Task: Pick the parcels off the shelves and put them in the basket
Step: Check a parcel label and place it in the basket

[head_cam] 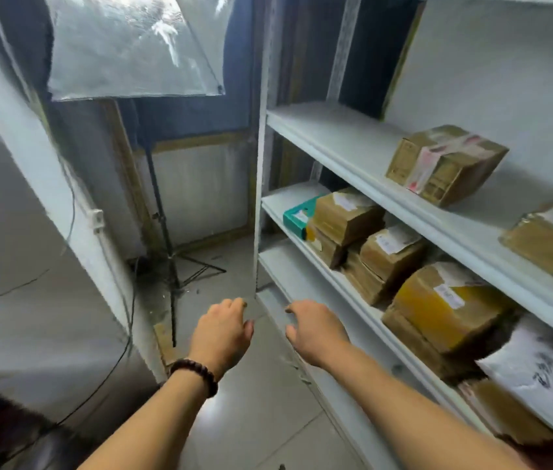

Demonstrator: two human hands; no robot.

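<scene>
White shelves [353, 164] run along the right. On the upper shelf lie a brown taped parcel [444, 164] and a flat brown parcel [550, 235]. The shelf below holds a teal box [297, 217], several brown cardboard parcels [346, 215] stacked together, one with yellow tape [444, 310], and a white plastic mailer [546, 368]. My left hand [222, 329], with a bead bracelet at the wrist, and my right hand [316, 325] are stretched forward below the shelves, fingers apart and curled down, holding nothing. No basket is in view.
A light stand [166, 245] with a softbox [132, 45] stands in the far corner on a tiled floor. A white wall panel [65, 212] with cables runs along the left. A dark object sits at the lower left corner.
</scene>
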